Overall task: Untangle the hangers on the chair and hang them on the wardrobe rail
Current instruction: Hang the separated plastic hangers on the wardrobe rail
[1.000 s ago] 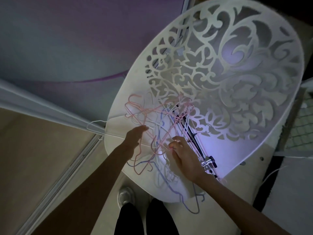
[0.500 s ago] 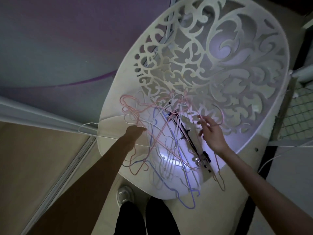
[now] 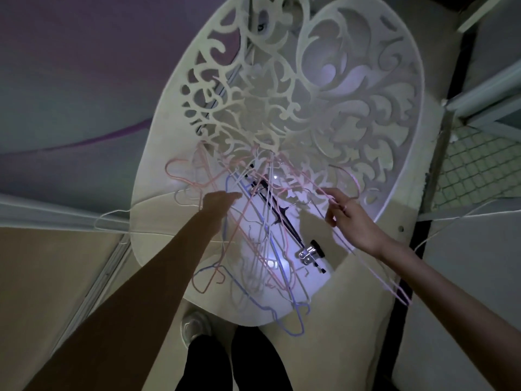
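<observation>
A tangle of thin wire hangers (image 3: 253, 235), pink, blue and white, lies on the seat of a white chair (image 3: 158, 221) with a cut-out scroll back. A black clip hanger (image 3: 282, 215) with metal clips lies across the pile. My left hand (image 3: 217, 204) reaches into the left side of the tangle, fingers on the wires; its grip is hard to make out. My right hand (image 3: 349, 218) pinches a pink hanger (image 3: 377, 275) at the right side of the seat, and that hanger trails down past my wrist.
A purple-grey wall rises behind the chair at left. A white sliding rail (image 3: 56, 210) runs along the beige floor. A metal frame with wire mesh (image 3: 479, 165) stands at the right. My legs and a shoe (image 3: 194, 325) are below the seat.
My right hand moved from the middle of the pile out to the right, drawing a pink hanger away from the tangle. My left hand stayed in the left part of the pile.
</observation>
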Motion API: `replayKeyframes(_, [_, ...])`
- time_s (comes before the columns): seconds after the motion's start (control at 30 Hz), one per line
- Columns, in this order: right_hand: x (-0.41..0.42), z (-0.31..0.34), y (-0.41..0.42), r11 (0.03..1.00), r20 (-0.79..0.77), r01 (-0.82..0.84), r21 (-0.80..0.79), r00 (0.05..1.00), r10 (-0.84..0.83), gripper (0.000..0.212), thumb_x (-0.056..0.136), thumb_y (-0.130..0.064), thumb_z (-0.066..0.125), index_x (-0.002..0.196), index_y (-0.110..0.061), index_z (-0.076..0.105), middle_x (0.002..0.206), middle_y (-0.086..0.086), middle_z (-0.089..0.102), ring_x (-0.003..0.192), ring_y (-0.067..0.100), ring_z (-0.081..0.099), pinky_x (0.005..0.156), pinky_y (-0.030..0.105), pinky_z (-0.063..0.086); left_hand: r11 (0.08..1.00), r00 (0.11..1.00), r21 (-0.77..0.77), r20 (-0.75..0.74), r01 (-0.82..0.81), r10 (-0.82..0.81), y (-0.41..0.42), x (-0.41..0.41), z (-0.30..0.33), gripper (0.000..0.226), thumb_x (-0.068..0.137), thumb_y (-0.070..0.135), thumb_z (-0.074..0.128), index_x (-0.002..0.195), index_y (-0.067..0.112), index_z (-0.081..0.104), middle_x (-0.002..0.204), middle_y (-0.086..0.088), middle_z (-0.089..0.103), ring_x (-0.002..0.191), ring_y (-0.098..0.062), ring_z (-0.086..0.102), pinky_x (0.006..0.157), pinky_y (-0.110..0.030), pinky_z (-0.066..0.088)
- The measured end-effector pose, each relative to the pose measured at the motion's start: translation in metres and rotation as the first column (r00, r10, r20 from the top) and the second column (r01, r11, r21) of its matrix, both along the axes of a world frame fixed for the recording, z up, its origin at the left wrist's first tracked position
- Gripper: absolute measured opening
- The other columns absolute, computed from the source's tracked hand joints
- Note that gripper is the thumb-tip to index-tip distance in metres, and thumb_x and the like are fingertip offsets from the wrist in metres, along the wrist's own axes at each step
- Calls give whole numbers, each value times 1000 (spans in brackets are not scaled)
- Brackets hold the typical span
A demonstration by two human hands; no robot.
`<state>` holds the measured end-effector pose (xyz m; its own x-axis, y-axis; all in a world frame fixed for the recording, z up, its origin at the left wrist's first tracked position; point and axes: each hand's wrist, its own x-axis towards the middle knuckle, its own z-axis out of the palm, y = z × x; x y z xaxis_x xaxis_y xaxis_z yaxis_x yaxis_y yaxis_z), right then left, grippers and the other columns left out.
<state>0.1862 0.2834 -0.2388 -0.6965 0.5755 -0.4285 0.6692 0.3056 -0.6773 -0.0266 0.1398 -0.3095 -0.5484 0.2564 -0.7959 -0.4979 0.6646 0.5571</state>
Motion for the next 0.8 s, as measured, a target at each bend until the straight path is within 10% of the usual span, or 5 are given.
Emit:
replayKeyframes(0.27, [-34,-8,-53,938,-176,347,-26,922,-346,34,100,-9,30,129,-23,37,64,-8,42,42,6,34,47,20,31,872,852,-395,-309,288,-422,-4,20,-8,67,90,20,57,141,-6,22,145,-24,28,132,-37,35,105,-39,33])
replayKeyframes(0.47, [-40,-21,-49,902,-192,371,-220,890,-413,35,101,-9,29,128,-17,50,56,-3,33,47,3,30,44,13,26,949,839,-267,-466,169,-280,-27,-5,-14,24,85,6,55,102,22,62,105,-13,68,98,-33,66,87,-41,54])
replayKeyframes(0.7, [-38,-9,-50,916,-136,359,-177,913,-384,35,101,-6,24,125,-12,50,58,-1,39,35,3,31,40,11,24,986,986,-54,61,157,-153,-18,-10,10,18,97,26,41,96,12,52,108,-10,52,79,-23,58,57,-29,48])
replayKeyframes(0.8, [-39,-9,-43,933,-119,335,-128,929,-350,35,100,-7,26,122,-13,52,55,-4,35,39,3,30,43,16,25,940,952,-200,-79,275,-295,-6,-3,-6,48,90,41,54,112,-1,53,120,-16,57,104,-32,59,83,-38,52])
